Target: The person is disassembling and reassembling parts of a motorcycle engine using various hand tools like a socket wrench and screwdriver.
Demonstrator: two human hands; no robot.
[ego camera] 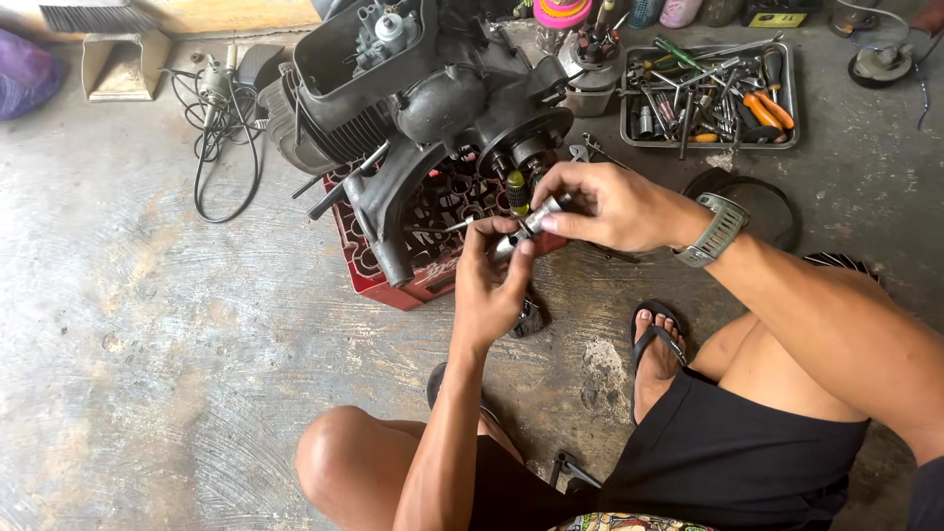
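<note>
My left hand [492, 280] and my right hand [605, 205] meet over a small silver metal part [531, 224], a short cylinder with a stub end, and both pinch it between fingertips. They hover just in front of a dark grey engine [423, 98] that rests on a red plastic crate [393, 280]. A yellow-and-black screwdriver handle [515, 193] sticks up by the engine, just left of my right hand. A grey watch sits on my right wrist.
A metal tray [792, 93] of screwdrivers and wrenches lies at the back right. A round black cover [762, 202] lies right of my wrist. A coiled cable with a tool [218, 128] and a dustpan [120, 64] lie at the back left. My knees and sandalled foot [657, 339] are near.
</note>
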